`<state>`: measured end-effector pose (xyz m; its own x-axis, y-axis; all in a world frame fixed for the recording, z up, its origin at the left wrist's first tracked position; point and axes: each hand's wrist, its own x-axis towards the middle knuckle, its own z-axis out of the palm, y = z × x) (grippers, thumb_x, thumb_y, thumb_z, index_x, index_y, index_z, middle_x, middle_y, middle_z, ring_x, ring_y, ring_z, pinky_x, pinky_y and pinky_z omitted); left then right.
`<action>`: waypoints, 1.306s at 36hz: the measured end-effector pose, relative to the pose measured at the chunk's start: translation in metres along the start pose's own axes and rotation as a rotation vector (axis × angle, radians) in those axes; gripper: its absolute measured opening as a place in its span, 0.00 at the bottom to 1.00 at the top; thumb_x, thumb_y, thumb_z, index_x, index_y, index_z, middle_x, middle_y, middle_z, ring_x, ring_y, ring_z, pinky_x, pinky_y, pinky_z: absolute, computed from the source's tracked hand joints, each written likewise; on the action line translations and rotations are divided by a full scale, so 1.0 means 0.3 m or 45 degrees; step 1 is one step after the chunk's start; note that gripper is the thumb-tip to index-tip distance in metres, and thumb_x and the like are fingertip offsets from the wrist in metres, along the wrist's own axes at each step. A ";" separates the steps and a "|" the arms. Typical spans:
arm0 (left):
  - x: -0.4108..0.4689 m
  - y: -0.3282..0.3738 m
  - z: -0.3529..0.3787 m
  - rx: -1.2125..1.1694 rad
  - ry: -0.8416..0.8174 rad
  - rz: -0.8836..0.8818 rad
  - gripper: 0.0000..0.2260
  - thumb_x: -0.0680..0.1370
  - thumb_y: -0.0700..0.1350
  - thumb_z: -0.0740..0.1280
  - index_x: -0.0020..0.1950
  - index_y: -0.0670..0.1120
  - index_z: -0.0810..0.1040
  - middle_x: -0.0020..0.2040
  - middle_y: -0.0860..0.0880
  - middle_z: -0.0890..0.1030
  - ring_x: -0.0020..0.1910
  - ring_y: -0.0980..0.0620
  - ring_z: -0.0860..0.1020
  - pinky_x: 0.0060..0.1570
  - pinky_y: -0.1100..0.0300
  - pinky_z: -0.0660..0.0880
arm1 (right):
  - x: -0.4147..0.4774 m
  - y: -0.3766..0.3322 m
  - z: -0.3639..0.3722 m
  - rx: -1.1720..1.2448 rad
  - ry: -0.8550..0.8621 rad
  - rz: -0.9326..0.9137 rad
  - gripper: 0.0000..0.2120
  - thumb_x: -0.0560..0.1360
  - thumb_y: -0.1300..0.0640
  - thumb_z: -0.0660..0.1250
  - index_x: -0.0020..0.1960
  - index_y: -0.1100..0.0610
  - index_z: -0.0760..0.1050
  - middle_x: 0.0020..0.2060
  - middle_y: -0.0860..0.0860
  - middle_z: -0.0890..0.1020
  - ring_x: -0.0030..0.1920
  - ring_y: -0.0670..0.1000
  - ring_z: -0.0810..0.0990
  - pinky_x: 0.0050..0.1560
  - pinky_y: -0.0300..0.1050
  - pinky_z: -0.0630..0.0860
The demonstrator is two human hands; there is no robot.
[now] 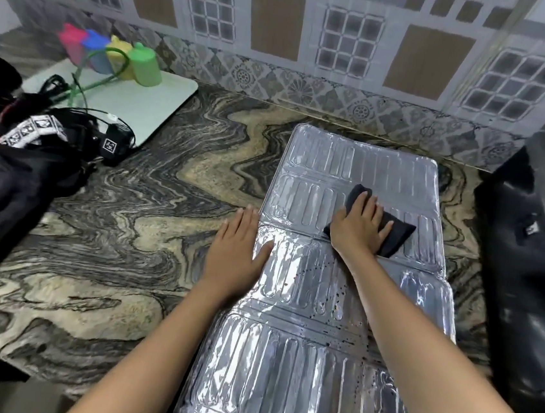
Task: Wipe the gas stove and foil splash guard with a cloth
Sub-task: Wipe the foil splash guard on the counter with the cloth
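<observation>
Swirled grey-and-tan stone makes up the counter [117, 257], which runs back to a wall of patterned tiles [282, 39]. Lying flat on the counter right of centre is the foil splash guard [298, 360], unfolded into ribbed panels that stretch from the near edge toward the far wall. Dark specks dot its middle and near panels, mostly along the right side.

The right hand [358, 227] lies flat, fingers spread, pressing a dark cloth [396, 234] onto the second panel from the far end; the cloth pokes out beyond the fingertips and to the right of the hand. The left hand [237, 253] is open and empty, palm down, resting across the left edge of the guard with the thumb on the foil and the fingers pointing away over the counter.

At the right edge of the view sits the black gas stove [532, 284], just beside the guard. On the far left, a pale tray [161, 103] carries four coloured plastic cups [112, 55], pink, blue, yellow and green, set close together in a row. Near the tray, at the left edge, lies a heap of black fabric and cables [34, 154] with a red cord and printed square markers.
</observation>
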<state>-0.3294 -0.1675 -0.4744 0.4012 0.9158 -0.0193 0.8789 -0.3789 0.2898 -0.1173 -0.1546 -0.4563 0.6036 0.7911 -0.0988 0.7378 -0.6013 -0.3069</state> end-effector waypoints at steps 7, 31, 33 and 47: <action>-0.003 -0.002 -0.003 0.000 0.003 -0.006 0.30 0.80 0.60 0.43 0.77 0.45 0.40 0.78 0.49 0.41 0.76 0.53 0.40 0.76 0.55 0.40 | -0.007 -0.124 0.033 0.007 -0.074 -0.173 0.27 0.81 0.47 0.45 0.77 0.55 0.43 0.77 0.51 0.47 0.77 0.52 0.44 0.74 0.57 0.39; -0.007 0.008 0.004 -0.028 0.048 -0.044 0.30 0.80 0.60 0.42 0.77 0.46 0.40 0.78 0.50 0.41 0.76 0.56 0.39 0.75 0.57 0.39 | 0.087 -0.239 0.046 -0.190 -0.373 -0.999 0.26 0.81 0.45 0.46 0.76 0.49 0.43 0.77 0.46 0.46 0.77 0.47 0.45 0.74 0.51 0.40; -0.008 0.010 0.003 -0.025 0.045 -0.053 0.30 0.80 0.60 0.42 0.77 0.46 0.40 0.77 0.50 0.40 0.76 0.56 0.39 0.75 0.57 0.39 | 0.101 -0.234 0.040 -0.185 -0.408 -1.139 0.26 0.81 0.46 0.48 0.76 0.48 0.44 0.77 0.45 0.47 0.77 0.47 0.46 0.74 0.51 0.40; -0.008 0.009 0.010 -0.012 0.030 -0.083 0.30 0.80 0.61 0.41 0.76 0.48 0.38 0.76 0.52 0.38 0.75 0.56 0.38 0.75 0.57 0.38 | 0.150 -0.112 -0.020 -0.068 -0.581 -1.402 0.24 0.80 0.47 0.52 0.75 0.44 0.52 0.75 0.40 0.53 0.72 0.38 0.47 0.73 0.48 0.40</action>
<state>-0.3271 -0.1710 -0.4764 0.3368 0.9414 -0.0157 0.9003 -0.3172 0.2980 -0.1131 -0.0995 -0.4447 -0.5170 0.8448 -0.1379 0.8096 0.4303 -0.3992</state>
